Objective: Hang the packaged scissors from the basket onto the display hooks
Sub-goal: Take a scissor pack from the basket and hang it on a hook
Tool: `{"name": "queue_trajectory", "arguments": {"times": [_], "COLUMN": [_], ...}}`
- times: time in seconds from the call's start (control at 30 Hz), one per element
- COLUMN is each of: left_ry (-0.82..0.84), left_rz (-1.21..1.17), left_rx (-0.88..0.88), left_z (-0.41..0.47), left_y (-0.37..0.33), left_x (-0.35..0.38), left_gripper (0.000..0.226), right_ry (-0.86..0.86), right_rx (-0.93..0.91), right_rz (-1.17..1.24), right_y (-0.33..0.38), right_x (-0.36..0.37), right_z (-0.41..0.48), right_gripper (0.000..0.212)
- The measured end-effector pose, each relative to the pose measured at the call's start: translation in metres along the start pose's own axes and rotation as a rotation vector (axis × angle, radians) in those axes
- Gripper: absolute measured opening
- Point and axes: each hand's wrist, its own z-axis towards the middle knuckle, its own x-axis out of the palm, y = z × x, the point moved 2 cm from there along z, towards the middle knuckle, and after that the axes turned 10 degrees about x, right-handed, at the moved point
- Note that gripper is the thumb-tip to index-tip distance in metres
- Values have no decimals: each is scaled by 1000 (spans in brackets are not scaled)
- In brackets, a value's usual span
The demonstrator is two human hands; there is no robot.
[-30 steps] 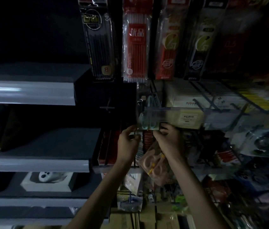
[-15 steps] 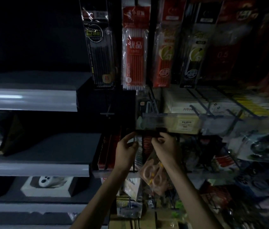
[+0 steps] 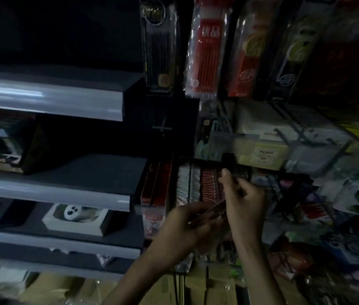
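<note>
In a dimly lit shop aisle, a person's two hands meet in front of a crowded stationery display. The left hand [image 3: 185,225] has its fingers curled round the lower end of the packaged scissors [image 3: 209,211], which is seen edge-on as a thin, dark reddish strip slanting up to the right. The right hand [image 3: 245,201] grips the pack's upper end, fingers curled and thumb raised; motion blur hides the exact hold. The pack sits between the two hands, below a clear price rail [image 3: 262,155] with a pale yellow label, and is not on any hook. Wire display hooks [image 3: 283,134] jut out just above that rail, over flat pale boxes. Rows of hanging pen packs fill the top of the display, among them a black pack [image 3: 158,45] and a red pack [image 3: 207,49] side by side. To the left, grey shelves [image 3: 53,102] step downward, and one of the lower ones carries a white box [image 3: 75,223] holding a small white object with dark spots. Cardboard cartons [image 3: 209,285] stand at floor level beneath the forearms
</note>
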Motion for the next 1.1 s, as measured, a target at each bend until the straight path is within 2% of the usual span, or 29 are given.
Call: {"name": "queue_trajectory", "arguments": {"times": [0.1, 0.2, 0.3, 0.4, 0.47, 0.53, 0.57, 0.6, 0.67, 0.73, 0.83, 1.1], "left_ry": [-40, -99, -123, -203, -243, -247, -249, -251, -253, -250, -263, -204], "left_rz": [48, 26, 6, -153, -288, -442, -510, -567, -644, -678, -660, -303], "left_rx": [-22, -36, -70, -168, -217, -228, -231, -239, -267, -287, -279, -148], "left_z": [-25, -47, -69, -92, -104, -114, -117, -119, -123, -125, -126, -110], "left_y": [6, 9, 22, 37, 44, 49, 50, 51, 53, 57, 62, 47], "left_x": [-1, -10, -24, -33, -34, -33, -32, -31, -28, -26, -25, -43], "left_gripper": [14, 16, 18, 17, 18, 18, 18, 20, 26, 30, 23, 21], "right_ry": [44, 122, 222, 196, 186, 263, 335, 438, 605, 682, 664, 585], "right_rx": [-1, 79, 76, 97, 113, 234, 340, 440, 573, 494, 330, 296], "right_rz": [73, 120, 76, 21, -30, -94, -84, -49, 49, 96, 145, 185], "right_y": [1, -6, -14, -21, -23, -28, -30, -31, -28, -22, -12, -1], "right_x": [-2, -7, -16, -22, -25, -26, -19, -13, -3, 0, -8, -10], "right_z": [-25, -43, -51, -48, -53, -56, -54, -54, -55, -56, -65, -66], "right_gripper": [57, 58, 47, 24, 37, 66, 72, 71, 52, 33, 21, 22]}}
